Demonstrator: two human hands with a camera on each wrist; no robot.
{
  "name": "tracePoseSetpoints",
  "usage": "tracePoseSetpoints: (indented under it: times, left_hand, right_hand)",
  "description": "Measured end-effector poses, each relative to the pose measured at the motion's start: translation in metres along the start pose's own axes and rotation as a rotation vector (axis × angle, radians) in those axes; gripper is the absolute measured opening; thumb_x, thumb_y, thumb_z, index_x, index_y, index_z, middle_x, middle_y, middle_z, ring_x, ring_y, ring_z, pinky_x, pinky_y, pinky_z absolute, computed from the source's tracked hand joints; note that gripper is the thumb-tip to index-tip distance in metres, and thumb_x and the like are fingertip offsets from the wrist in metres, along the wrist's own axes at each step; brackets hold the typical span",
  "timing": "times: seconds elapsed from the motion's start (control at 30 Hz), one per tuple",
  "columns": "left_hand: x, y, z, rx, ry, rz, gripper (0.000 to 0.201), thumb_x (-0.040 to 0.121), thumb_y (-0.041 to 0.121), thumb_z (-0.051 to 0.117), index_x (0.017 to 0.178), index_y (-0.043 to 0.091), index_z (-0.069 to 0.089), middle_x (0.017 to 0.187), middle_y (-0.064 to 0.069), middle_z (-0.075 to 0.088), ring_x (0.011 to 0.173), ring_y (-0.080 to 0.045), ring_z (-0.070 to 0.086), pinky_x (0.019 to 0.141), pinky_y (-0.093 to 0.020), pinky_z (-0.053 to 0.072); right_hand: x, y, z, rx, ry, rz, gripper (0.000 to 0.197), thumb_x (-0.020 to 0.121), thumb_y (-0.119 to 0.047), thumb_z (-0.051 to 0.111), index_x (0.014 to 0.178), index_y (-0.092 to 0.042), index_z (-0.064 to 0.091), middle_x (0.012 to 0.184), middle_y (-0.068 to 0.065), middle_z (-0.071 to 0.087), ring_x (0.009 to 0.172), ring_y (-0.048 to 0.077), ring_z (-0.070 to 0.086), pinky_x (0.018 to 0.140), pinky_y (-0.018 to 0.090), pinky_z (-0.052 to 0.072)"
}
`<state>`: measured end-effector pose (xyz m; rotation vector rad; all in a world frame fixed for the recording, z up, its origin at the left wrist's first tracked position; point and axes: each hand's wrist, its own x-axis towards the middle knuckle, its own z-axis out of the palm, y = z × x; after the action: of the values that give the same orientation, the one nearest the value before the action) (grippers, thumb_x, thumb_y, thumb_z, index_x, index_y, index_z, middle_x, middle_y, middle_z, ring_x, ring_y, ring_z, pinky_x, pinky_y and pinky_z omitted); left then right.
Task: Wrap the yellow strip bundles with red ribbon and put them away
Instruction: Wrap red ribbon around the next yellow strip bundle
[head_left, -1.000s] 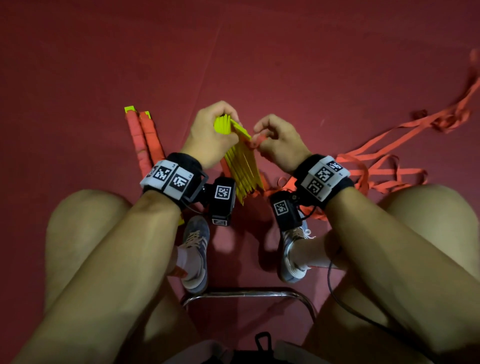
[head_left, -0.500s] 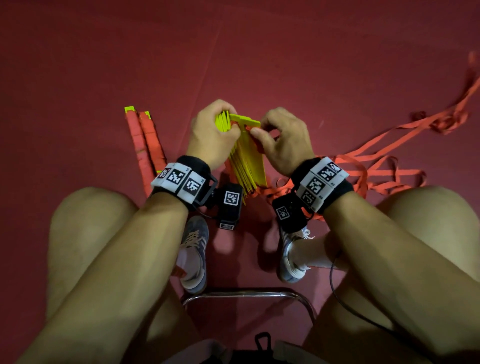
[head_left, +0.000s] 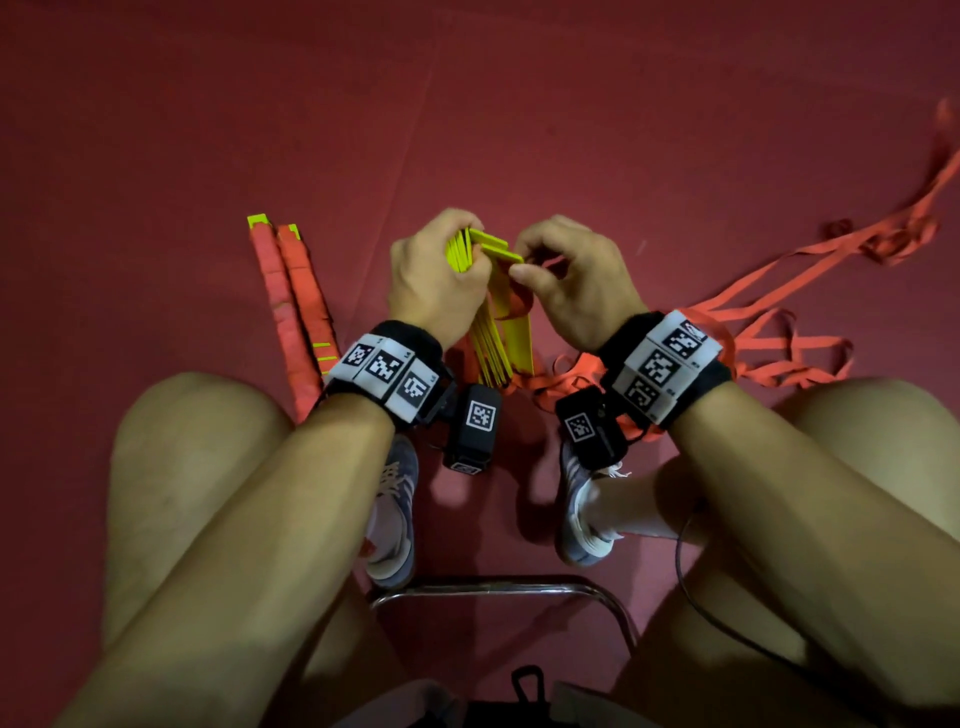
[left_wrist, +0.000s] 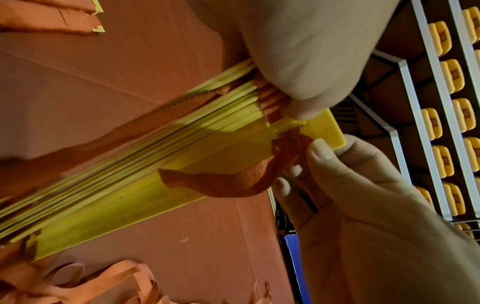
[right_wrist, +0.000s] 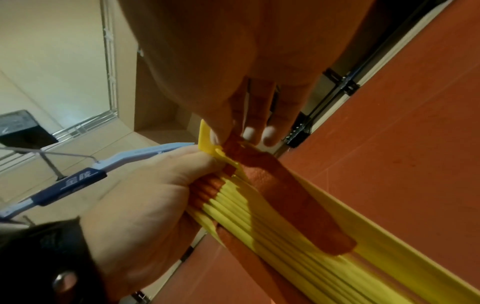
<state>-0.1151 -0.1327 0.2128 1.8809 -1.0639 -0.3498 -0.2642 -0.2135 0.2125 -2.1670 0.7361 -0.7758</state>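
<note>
Yellow strip bundle (head_left: 511, 340) sits between both hands, its long axis running from the fingers back toward the knees. Left hand (head_left: 436, 275) clamps the stack's far end. Right hand (head_left: 576, 280), just beside it, pinches the red ribbon (left_wrist: 241, 183) at the outer strip's tip. Slack trails right, so I'd expect winding to feed from that side. 2 wrapped bundles (head_left: 291, 312) lie left.

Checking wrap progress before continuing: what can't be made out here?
Head view: red ribbon runs off the right edge, end unseen.
Head view: near ends of two wrapped bundles hidden behind the left wristband.
Left wrist view: yellow strip bundle lower end blurred, cut by the edge.
All views: ribbon's fastening at the top, partly covered by right hand fingers.
</note>
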Motion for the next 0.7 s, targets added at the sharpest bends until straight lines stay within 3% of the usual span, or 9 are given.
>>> tracePoseSetpoints:
  times: [0.1,0.17,0.23,0.3,0.37,0.47,0.6,0.7]
  left_hand:
    - [0.000,-0.001,0.000,-0.019,0.001,0.007,0.019,0.076,0.013,0.064,0.093,0.016,0.073,0.067,0.007,0.058,0.061,-0.009,0.048,0.065,-0.023,0.041]
    - [0.003,0.000,-0.003,-0.039,-0.062,0.013,0.018,0.076,0.012,0.065,0.092,0.018,0.072,0.067,0.009,0.059,0.061,-0.007,0.050,0.062,-0.018,0.039]
    - [0.007,-0.001,-0.006,-0.059,-0.164,0.022,0.018,0.077,0.014,0.065,0.092,0.023,0.069,0.070,0.013,0.059,0.062,0.001,0.052,0.062,-0.014,0.038]
    - [0.006,0.001,-0.007,-0.089,-0.262,0.045,0.024,0.073,0.017,0.065,0.095,0.027,0.065,0.074,0.013,0.059,0.064,0.001,0.053,0.063,-0.018,0.041]
    - [0.003,0.003,-0.006,-0.128,-0.312,0.070,0.033,0.068,0.022,0.067,0.101,0.027,0.063,0.080,0.013,0.060,0.068,-0.001,0.054,0.066,-0.022,0.044]
    - [0.000,0.003,0.000,-0.182,-0.327,0.057,0.053,0.066,0.017,0.073,0.118,0.019,0.062,0.097,0.012,0.063,0.086,-0.003,0.059,0.080,-0.022,0.050]
    - [-0.004,0.005,0.004,-0.291,-0.354,-0.003,0.064,0.069,0.010,0.070,0.131,0.009,0.053,0.114,-0.004,0.064,0.103,-0.011,0.063,0.087,-0.016,0.048]
    - [-0.003,0.003,0.004,-0.356,-0.376,-0.038,0.067,0.069,0.011,0.070,0.132,0.010,0.048,0.124,-0.008,0.060,0.115,-0.012,0.061,0.091,-0.016,0.049]
  right_hand:
    - [0.001,-0.002,-0.005,-0.033,-0.048,-0.033,0.008,0.083,-0.011,0.070,0.088,-0.005,0.069,0.083,0.002,0.061,0.076,0.018,0.060,0.070,0.028,0.047]
    - [0.001,0.001,-0.009,-0.046,-0.040,-0.026,0.007,0.083,-0.011,0.069,0.088,-0.006,0.068,0.083,-0.001,0.060,0.076,0.014,0.058,0.071,0.020,0.045]
    - [0.001,0.005,-0.010,-0.050,0.022,0.049,0.005,0.084,-0.012,0.069,0.088,-0.009,0.067,0.083,-0.005,0.059,0.076,0.008,0.055,0.069,0.011,0.041]
    - [0.000,0.007,-0.008,-0.032,0.103,0.155,0.005,0.085,-0.013,0.067,0.089,-0.012,0.065,0.080,-0.007,0.059,0.075,0.006,0.054,0.069,0.015,0.042]
    - [0.001,0.009,-0.007,-0.031,0.185,0.235,0.006,0.084,-0.015,0.069,0.086,-0.015,0.063,0.076,-0.010,0.059,0.071,0.007,0.055,0.070,0.020,0.044]
    - [0.002,0.007,-0.004,-0.029,0.298,0.326,0.017,0.080,-0.018,0.075,0.077,-0.024,0.059,0.062,-0.017,0.054,0.057,-0.001,0.053,0.062,0.011,0.041]
    - [-0.007,-0.004,0.015,0.023,0.217,0.221,0.013,0.077,-0.020,0.079,0.074,-0.019,0.066,0.060,-0.015,0.056,0.056,0.006,0.057,0.057,0.019,0.046]
    - [-0.008,-0.003,0.018,0.087,0.147,0.171,0.010,0.080,-0.016,0.070,0.087,-0.013,0.077,0.078,-0.012,0.068,0.070,0.002,0.065,0.072,0.031,0.058]
